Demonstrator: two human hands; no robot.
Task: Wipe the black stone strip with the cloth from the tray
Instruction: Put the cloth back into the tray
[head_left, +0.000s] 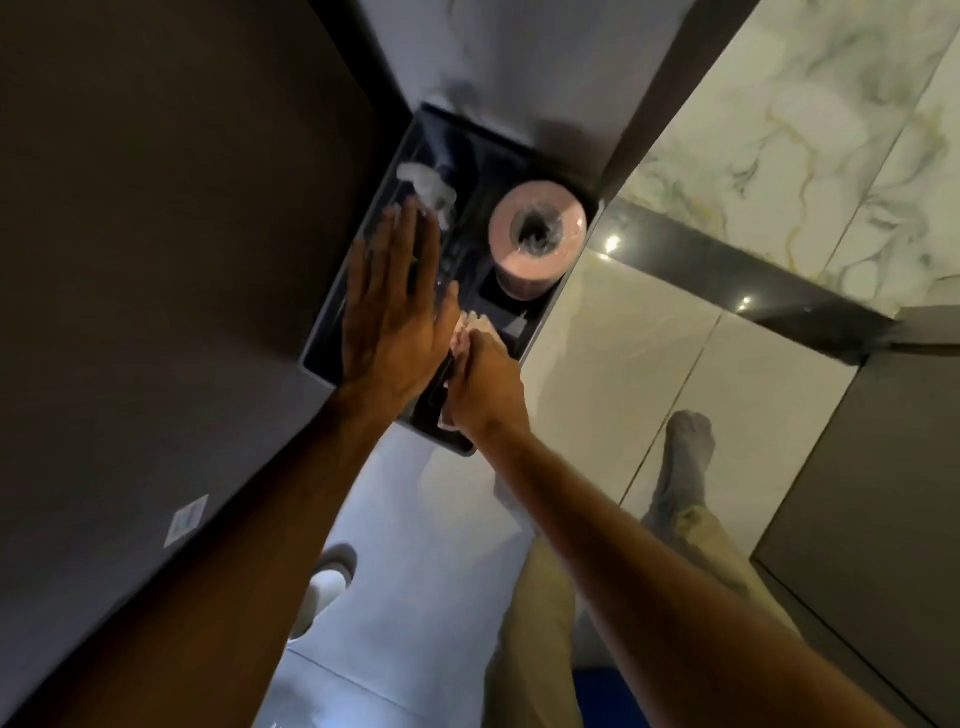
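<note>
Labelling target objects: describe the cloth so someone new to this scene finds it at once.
Start at the dark tray on the floor against the brown wall, holding a pink paper roll. At its near end, below the roll, the right hand closes on the cloth, next to the flat, open left hand. It is a pale, crumpled bundle, unlike the round roll and the clear plastic wad at the far end.

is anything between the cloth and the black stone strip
Nothing visible blocks it. The right hand is on the cloth in the tray; bare pale floor lies between the tray and the black stone strip.
</note>
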